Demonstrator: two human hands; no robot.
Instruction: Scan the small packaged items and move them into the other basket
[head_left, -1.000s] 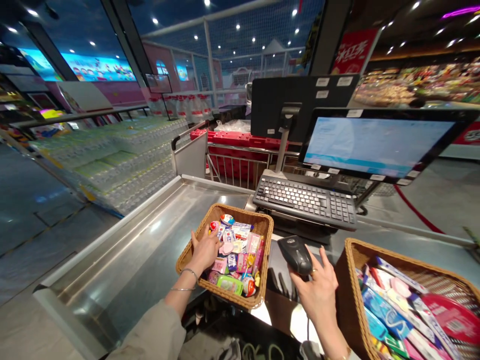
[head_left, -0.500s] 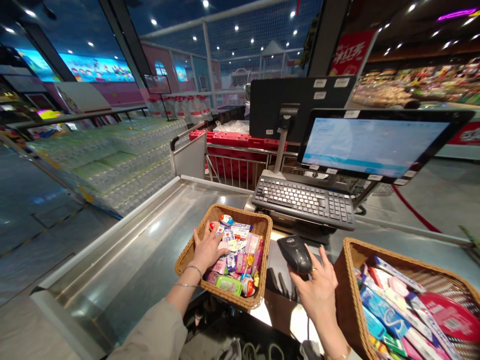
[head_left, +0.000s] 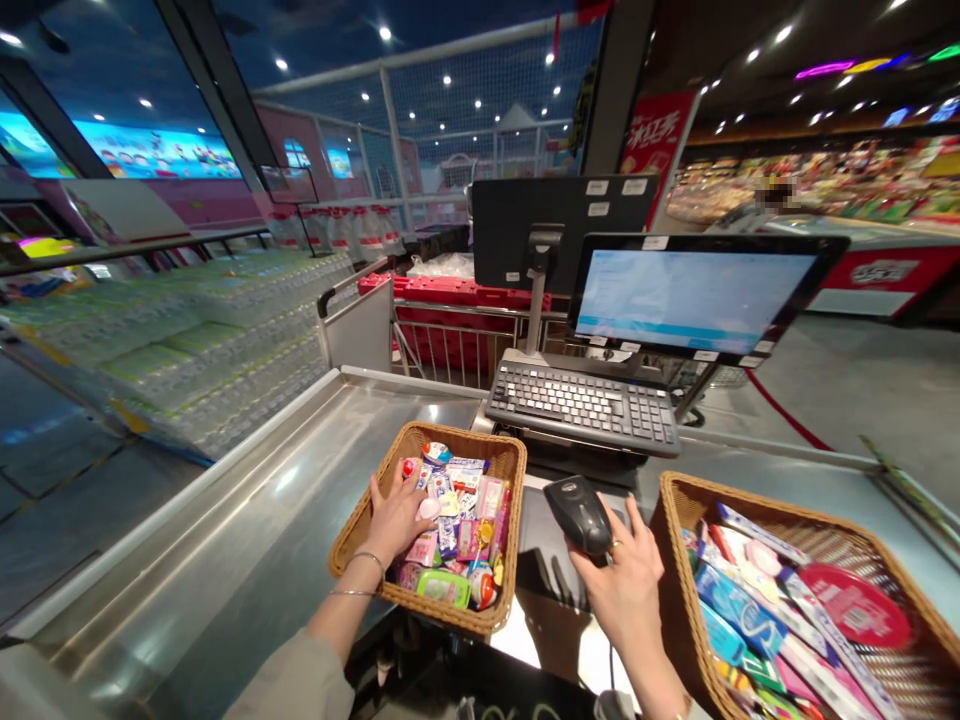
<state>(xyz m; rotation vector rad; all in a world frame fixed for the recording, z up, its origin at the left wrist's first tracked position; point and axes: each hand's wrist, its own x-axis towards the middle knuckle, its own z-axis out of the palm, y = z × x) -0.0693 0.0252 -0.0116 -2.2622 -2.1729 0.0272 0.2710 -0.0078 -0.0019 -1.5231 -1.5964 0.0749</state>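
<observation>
Fingers of left hand [head_left: 394, 515] are curled down into the small wicker basket [head_left: 352, 525], lower centre of frame, closing on a pink packet [head_left: 429, 509] among the mixed candy packs; full grip can't be confirmed. Right hand [head_left: 626, 580], just right of that basket, is wrapped around the black barcode scanner [head_left: 579, 512], scanner head aimed up-left. Larger basket [head_left: 675, 500] of boxed goods sits lower right. Keyboard [head_left: 583, 404] and monitor [head_left: 694, 298] sit above, centre-right.

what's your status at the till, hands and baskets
Left hand in small basket, fingers on pink packet. Right hand grips scanner. Big basket at right.
</observation>
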